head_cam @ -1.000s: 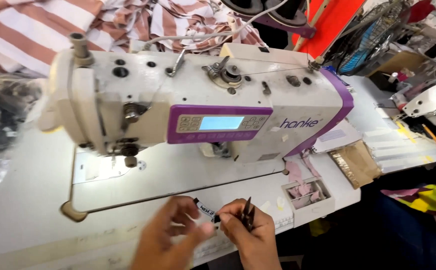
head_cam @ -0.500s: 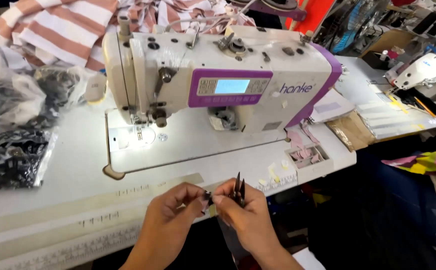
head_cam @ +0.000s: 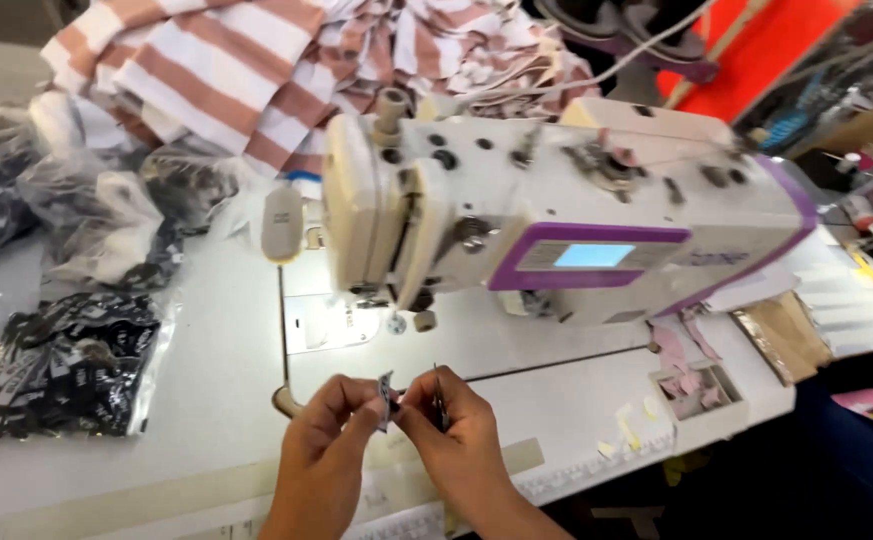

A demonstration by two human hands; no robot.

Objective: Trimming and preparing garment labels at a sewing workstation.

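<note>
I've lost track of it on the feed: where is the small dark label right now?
In the head view the small dark label is pinched between the left hand and right hand, low centre, just in front of the sewing machine.

Glossy plastic bags (head_cam: 66, 370), striped knit cloth (head_cam: 206, 70), smooth matt sewing machine (head_cam: 556, 220), smooth table (head_cam: 206, 400)

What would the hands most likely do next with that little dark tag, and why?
Probably carry the small dark tag forward to the sewing machine's needle area. Both hands, left and right, pinch it in front of the machine, and the lit plate under the needle is bare.
</note>
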